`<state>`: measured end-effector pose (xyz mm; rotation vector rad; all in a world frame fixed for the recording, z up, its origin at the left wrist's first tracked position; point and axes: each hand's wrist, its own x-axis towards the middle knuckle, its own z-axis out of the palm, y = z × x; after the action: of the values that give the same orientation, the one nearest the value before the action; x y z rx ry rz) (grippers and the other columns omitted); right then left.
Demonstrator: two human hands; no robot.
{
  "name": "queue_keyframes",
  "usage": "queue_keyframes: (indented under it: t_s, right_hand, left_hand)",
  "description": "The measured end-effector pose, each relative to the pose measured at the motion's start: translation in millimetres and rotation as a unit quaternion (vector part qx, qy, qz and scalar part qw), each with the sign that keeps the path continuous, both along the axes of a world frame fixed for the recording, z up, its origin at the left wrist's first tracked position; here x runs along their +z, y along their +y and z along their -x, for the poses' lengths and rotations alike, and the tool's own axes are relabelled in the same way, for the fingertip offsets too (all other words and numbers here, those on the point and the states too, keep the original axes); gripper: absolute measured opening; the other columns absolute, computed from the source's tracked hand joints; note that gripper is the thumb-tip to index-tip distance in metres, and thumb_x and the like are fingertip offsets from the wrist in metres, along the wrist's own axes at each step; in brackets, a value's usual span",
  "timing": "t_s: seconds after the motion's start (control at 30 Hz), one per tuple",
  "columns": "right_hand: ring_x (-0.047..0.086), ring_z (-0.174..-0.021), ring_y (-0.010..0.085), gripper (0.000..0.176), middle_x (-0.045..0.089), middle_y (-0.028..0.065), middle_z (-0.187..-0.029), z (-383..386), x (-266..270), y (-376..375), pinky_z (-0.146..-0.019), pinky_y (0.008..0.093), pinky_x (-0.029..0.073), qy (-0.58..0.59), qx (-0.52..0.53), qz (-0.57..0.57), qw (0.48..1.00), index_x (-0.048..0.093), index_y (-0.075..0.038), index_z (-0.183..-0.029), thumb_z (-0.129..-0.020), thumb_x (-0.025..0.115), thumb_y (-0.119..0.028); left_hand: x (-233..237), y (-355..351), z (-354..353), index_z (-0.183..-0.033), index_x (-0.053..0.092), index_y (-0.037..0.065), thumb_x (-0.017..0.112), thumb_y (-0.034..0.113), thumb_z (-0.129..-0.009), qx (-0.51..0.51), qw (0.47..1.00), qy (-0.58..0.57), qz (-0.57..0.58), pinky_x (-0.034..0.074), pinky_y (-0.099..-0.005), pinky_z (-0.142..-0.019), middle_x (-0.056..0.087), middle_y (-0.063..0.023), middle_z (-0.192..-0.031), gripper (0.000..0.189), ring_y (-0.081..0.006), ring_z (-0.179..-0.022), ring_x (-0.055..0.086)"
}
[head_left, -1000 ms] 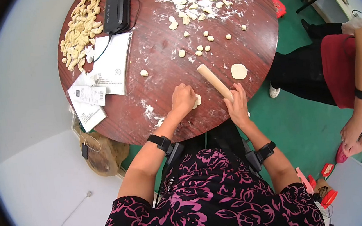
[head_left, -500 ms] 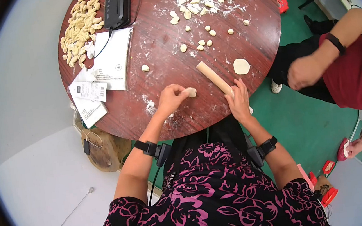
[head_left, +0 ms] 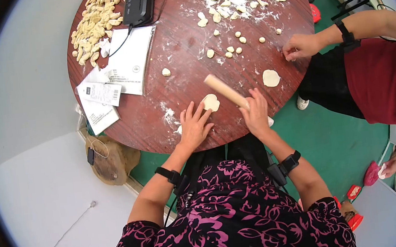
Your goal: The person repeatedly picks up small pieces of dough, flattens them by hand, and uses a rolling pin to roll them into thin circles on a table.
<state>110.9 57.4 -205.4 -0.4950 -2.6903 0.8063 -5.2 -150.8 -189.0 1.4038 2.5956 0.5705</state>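
Note:
My left hand (head_left: 193, 128) rests on the table with its fingers spread, the fingertips at the near edge of a thin, flat dough wrapper (head_left: 212, 102). In my right hand (head_left: 256, 117) is the near end of a wooden rolling pin (head_left: 225, 90), which points up and to the left, just right of that wrapper. A second, rounder wrapper (head_left: 271, 78) lies farther right, apart from both hands. Several small dough balls (head_left: 243, 40) are scattered beyond the pin, and one dough ball (head_left: 166, 72) sits alone to the left.
The round brown table (head_left: 176, 53) has flour patches. Floured dough pieces (head_left: 241, 9) lie at the back, and a heap of shaped dough (head_left: 96, 28) at the left, near a black appliance (head_left: 139, 6) and white packets (head_left: 128, 58). A co-worker's hand (head_left: 300, 46) is at the right edge.
My left hand has let go of the dough and spread flat; the dough now lies beside it. The rolling pin's far end has swung left. The co-worker's hand has moved up to the table edge.

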Motion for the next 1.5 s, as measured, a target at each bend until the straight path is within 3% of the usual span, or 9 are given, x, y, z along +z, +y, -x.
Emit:
queue_keyframes:
  t_s: [0.27,0.5,0.67,0.83,1.0,1.13,1.2,1.3,1.5]
  right_hand:
    - [0.036,-0.126,0.0369,0.040,0.043,0.0197,-0.126,18,4,-32,-0.102,0.0525,0.027,-0.002,0.084,-0.039,0.996,0.051,0.002,-0.106,-0.074,0.069,-0.014]
    - [0.035,-0.127,0.0370,0.046,0.042,0.0204,-0.129,9,-7,-30,-0.103,0.0540,0.026,-0.030,0.114,-0.010,0.993,0.050,0.003,-0.110,-0.075,0.068,-0.019]
    - [0.025,-0.134,0.0364,0.067,0.033,0.0229,-0.140,41,13,-18,-0.106,0.0580,0.018,-0.093,0.097,-0.163,0.977,0.041,0.003,-0.129,-0.081,0.060,-0.039]
    - [0.022,-0.136,0.0333,0.080,0.030,0.0210,-0.143,23,6,-38,-0.107,0.0600,0.012,-0.165,0.126,-0.149,0.967,0.037,0.001,-0.135,-0.079,0.056,-0.053]
    - [0.017,-0.138,0.0320,0.080,0.024,0.0193,-0.147,47,7,0,-0.109,0.0567,0.007,-0.156,0.074,-0.150,0.974,0.034,0.001,-0.137,-0.083,0.048,-0.057]
    - [0.016,-0.138,0.0315,0.087,0.025,0.0195,-0.146,28,4,-23,-0.109,0.0565,0.008,-0.166,0.200,-0.086,0.962,0.034,0.001,-0.137,-0.080,0.048,-0.063]
    - [0.017,-0.138,0.0309,0.088,0.026,0.0194,-0.146,34,1,-17,-0.109,0.0566,0.009,-0.168,0.172,-0.235,0.942,0.034,0.001,-0.136,-0.079,0.047,-0.065]
    - [0.018,-0.138,0.0305,0.086,0.027,0.0200,-0.145,44,13,2,-0.108,0.0570,0.012,-0.142,0.104,-0.145,0.974,0.035,0.000,-0.136,-0.079,0.048,-0.063]
    - [0.020,-0.138,0.0299,0.081,0.030,0.0176,-0.145,21,2,-35,-0.109,0.0558,0.011,-0.160,0.210,-0.186,0.946,0.036,0.000,-0.136,-0.082,0.048,-0.059]
  left_hand:
    - [3,3,3,-0.124,0.051,0.008,0.071,0.045,-0.068,0.023,0.998,0.026,0.044,0.026,-0.0563,-0.099,0.042,-0.0159,-0.132,0.070,-0.0368,-0.127,0.032]
    - [2,-5,0,-0.116,0.054,0.004,0.070,0.035,-0.072,-0.011,0.999,0.010,-0.043,0.032,-0.0479,-0.094,0.049,-0.0139,-0.118,0.056,-0.0316,-0.114,0.042]
    - [2,-3,2,-0.116,0.056,0.005,0.071,0.031,-0.071,0.002,0.999,-0.009,-0.038,0.033,-0.0478,-0.094,0.049,-0.0139,-0.118,0.054,-0.0329,-0.114,0.043]
    - [-3,-5,5,-0.106,0.061,0.005,0.071,0.021,-0.071,0.046,0.996,-0.004,-0.083,0.036,-0.0464,-0.091,0.053,-0.0127,-0.111,0.040,-0.0338,-0.110,0.045]
    - [0,-20,16,-0.094,0.063,0.004,0.069,0.016,-0.072,0.098,0.990,-0.012,-0.096,0.037,-0.0447,-0.088,0.056,-0.0097,-0.099,0.025,-0.0317,-0.104,0.049]
    - [1,-18,33,-0.088,0.065,0.004,0.066,0.011,-0.075,0.163,0.981,-0.026,-0.102,0.039,-0.0416,-0.084,0.058,-0.0094,-0.093,0.015,-0.0297,-0.095,0.051]
    - [-5,-23,42,-0.088,0.066,0.004,0.064,0.011,-0.077,0.210,0.972,-0.041,-0.094,0.040,-0.0405,-0.082,0.058,-0.0097,-0.092,0.013,-0.0294,-0.093,0.052]
    - [-7,-28,50,-0.088,0.066,0.003,0.062,0.008,-0.079,0.241,0.964,-0.043,-0.100,0.041,-0.0388,-0.080,0.058,-0.0112,-0.091,0.012,-0.0298,-0.091,0.051]
    - [-4,-29,57,-0.090,0.067,0.003,0.061,0.006,-0.080,0.270,0.957,-0.059,-0.089,0.041,-0.0388,-0.082,0.058,-0.0129,-0.091,0.012,-0.0304,-0.091,0.051]
